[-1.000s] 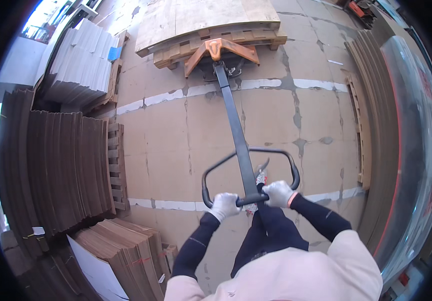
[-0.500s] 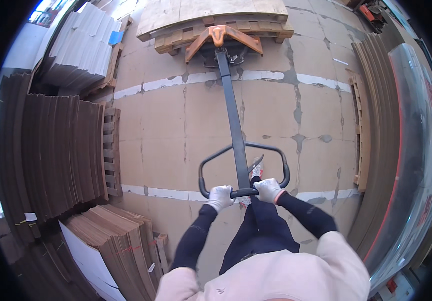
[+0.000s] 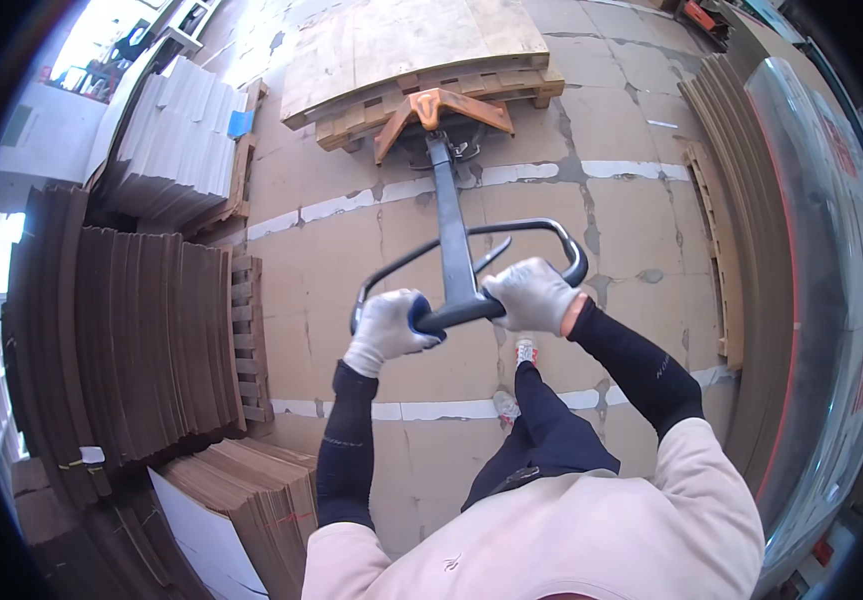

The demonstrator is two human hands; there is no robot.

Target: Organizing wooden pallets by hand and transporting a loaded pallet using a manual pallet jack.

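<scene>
My left hand [image 3: 391, 325], in a white glove, is wrapped round the left part of the black crossbar on the pallet jack handle [image 3: 453, 225]. My right hand [image 3: 531, 296], gloved too, grips the same bar just right of the shaft. A dark loop curves out beyond both hands, with a small lever [image 3: 494, 256] inside it to the right of the shaft. At the shaft's far end is the orange pallet jack body [image 3: 433, 104]. It stands against a wooden pallet [image 3: 371, 124] topped with plywood sheets [image 3: 411, 45]; the forks are hidden underneath.
On the left are stacks of brown cardboard [image 3: 151, 340] and white sheets [image 3: 179, 135] on pallets. A lower cardboard stack [image 3: 251, 485] leans nearer me. Along the right stand more cardboard [image 3: 751, 200] and a plastic-wrapped stack [image 3: 816, 250]. White lines cross the tan floor [image 3: 351, 290].
Both hands have raised the handle's crossbar, which is now higher in view and tilted, its right end farther up. The view has swung slightly, and the pallet appears a little lower and more left.
</scene>
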